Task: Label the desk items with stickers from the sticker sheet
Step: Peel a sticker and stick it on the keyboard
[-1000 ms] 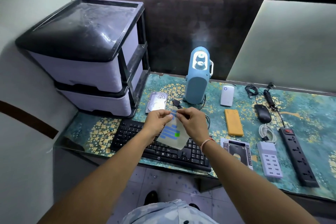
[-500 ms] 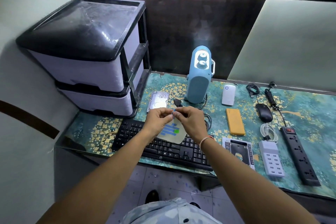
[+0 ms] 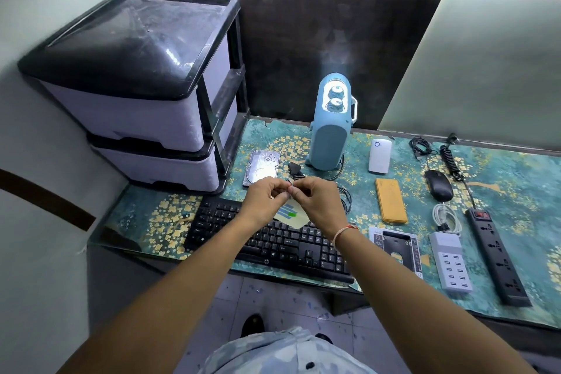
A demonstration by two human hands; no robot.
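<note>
Up close, we see both hands meeting above the far edge of the black keyboard [image 3: 267, 240], forearms reaching in from the near side. The left hand [image 3: 265, 199] and right hand [image 3: 317, 202] have their fingertips curled together, pinching the top of the sticker sheet [image 3: 293, 217], a pale backing with blue strips and one green patch, which hangs between the wrists. Whether a single sticker is lifted we cannot tell. A thread bracelet [image 3: 341, 232] circles the right wrist.

Beyond the hands lie a bare metal hard drive [image 3: 261, 167] and a dark coiled cable [image 3: 344, 202]. At the desk's [image 3: 170, 215] far edge stands a blue rounded appliance [image 3: 331, 127] with two knobs, a white power bank [image 3: 379, 156] beside it. Toward the right edge lie a flat orange-yellow case [image 3: 390, 200], black mouse [image 3: 438, 185], white multi-port USB charger [image 3: 450, 261] and black power strip [image 3: 494, 255]. The far-left corner carries a two-drawer plastic cabinet [image 3: 136, 94], drawers closed.
</note>
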